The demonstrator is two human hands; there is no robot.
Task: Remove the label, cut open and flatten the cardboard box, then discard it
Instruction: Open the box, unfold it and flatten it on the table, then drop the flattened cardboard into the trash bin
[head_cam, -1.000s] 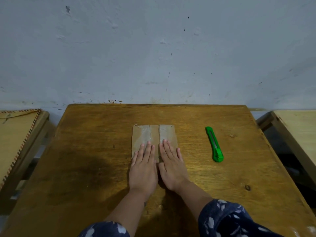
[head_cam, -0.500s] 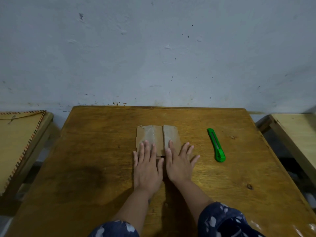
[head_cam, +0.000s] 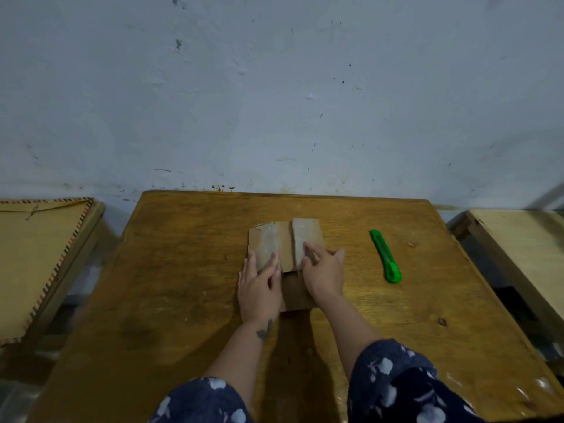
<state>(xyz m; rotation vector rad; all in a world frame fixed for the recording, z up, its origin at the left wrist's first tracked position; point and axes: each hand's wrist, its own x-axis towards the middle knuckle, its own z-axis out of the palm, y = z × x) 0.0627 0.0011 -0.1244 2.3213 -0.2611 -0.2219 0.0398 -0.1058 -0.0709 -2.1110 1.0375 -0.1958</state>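
Navy floral sleeves (head_cam: 406, 383) fill the bottom of my feed, and from there both forearms run up to the flattened cardboard box (head_cam: 285, 248) in the middle of the wooden table (head_cam: 171, 300). Left hand (head_cam: 259, 285) is lying open and flat, fingers spread over the near left part of the cardboard, pressing down rather than gripping anything. Right hand (head_cam: 323, 271) is also open, fingertips on the right flap and thumb out to the side; it isn't closed around anything, though I can't tell if it's about to slide under that edge. The box looks properly collapsed to me: two flaps folded out with shiny tape strips (head_cam: 268, 242) stuck on them, and a darker panel sticking out toward me between the wrists. I don't see any label on the faces that show, so my guess is that part is done, but the underside is hidden so don't quote me. Cutting looks finished too, since the green utility knife (head_cam: 385, 256) is parked well off to the right, untouched, and I can't make out whether the blade is out. So what's left, as I read it, is one last press and then picking it up to bin it. No bin anywhere in view, just the bluish wall (head_cam: 274, 102) behind the table.
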